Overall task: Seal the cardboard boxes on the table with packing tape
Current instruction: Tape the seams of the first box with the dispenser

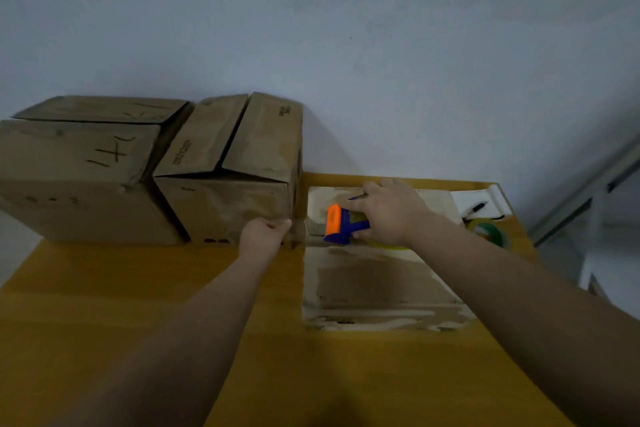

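gripping cardboard box (221, 204) corner with left hand (265, 236), clutching tape dispenser (341, 224) in right hand (388, 215) at three o'clock. flatten flaps (242, 135) before taping.

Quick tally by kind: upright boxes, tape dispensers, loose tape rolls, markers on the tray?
upright boxes: 2
tape dispenser: 1
loose tape roll: 1
marker on the tray: 1
Total: 5

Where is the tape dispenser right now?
In the head view, right of centre: the right hand grips the tape dispenser above the flat cardboard, just right of the nearest upright box.
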Demonstrator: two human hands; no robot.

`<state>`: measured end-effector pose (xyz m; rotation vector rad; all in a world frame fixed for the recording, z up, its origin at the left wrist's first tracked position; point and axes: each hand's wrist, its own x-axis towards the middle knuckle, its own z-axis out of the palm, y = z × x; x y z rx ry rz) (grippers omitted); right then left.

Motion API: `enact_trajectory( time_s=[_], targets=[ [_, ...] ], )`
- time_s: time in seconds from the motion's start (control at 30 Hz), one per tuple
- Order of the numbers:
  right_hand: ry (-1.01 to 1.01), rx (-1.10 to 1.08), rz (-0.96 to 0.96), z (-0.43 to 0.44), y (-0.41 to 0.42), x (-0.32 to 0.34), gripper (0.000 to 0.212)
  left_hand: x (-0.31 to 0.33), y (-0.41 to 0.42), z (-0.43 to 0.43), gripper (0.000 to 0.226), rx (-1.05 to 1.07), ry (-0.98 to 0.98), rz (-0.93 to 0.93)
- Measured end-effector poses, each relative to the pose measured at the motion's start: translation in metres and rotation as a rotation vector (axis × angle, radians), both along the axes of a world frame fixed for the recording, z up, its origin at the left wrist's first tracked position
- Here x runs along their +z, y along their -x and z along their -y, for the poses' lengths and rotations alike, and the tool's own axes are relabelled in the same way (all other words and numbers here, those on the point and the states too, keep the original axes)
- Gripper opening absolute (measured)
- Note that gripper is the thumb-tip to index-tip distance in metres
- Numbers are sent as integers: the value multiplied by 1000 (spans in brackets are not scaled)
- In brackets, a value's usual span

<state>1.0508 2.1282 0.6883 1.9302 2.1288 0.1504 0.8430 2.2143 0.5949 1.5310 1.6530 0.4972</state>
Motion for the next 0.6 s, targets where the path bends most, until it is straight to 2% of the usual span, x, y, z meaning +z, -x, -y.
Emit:
enact_trajectory(
  time_s=[0.13, 0.4, 0.6],
  targets=[
    [40, -19, -14, -11, 9, -5, 66, -17, 4, -4, 32, 13, 44, 98],
    [70, -19, -10, -20, 13, -18, 65, -37, -5, 1, 31, -55, 144, 86],
    [62, -15, -4, -20, 12, -21, 65, -50, -14, 14, 49, -50, 354, 266]
  ],
)
